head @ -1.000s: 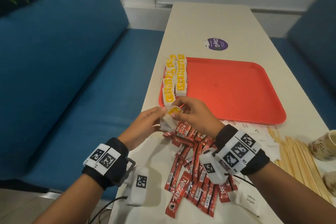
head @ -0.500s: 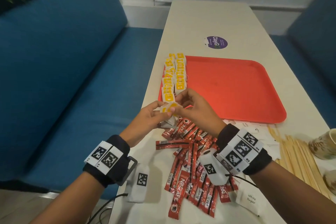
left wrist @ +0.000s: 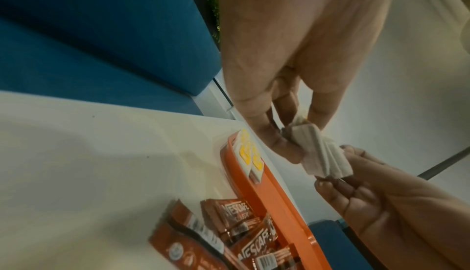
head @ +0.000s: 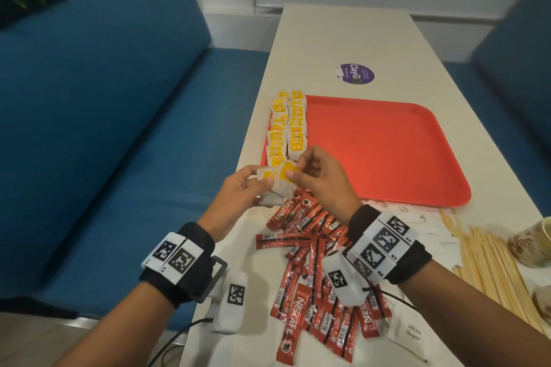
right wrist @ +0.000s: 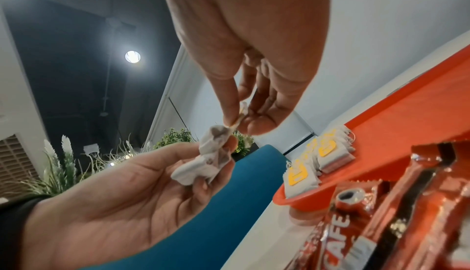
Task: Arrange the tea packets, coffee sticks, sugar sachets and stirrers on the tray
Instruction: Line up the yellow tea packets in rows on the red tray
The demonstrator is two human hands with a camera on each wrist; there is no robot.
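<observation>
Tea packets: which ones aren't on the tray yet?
The small bunch of tea packets gripped in the left hand, its top tag pinched by the right hand. The others lie in rows along the tray.

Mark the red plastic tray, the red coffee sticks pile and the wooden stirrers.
red plastic tray (head: pixel 387 155): head view, bare floor of the tray.
red coffee sticks pile (head: pixel 313 262): head view, middle of the heap.
wooden stirrers (head: pixel 489 265): head view, mid-length of the bundle.

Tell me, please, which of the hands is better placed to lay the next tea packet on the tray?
Probably the right hand. It pinches the yellow tag of the top tea packet and is nearer the tray, beside the rows of packets there. The left hand grips the remaining bundle, further from the tray.
</observation>
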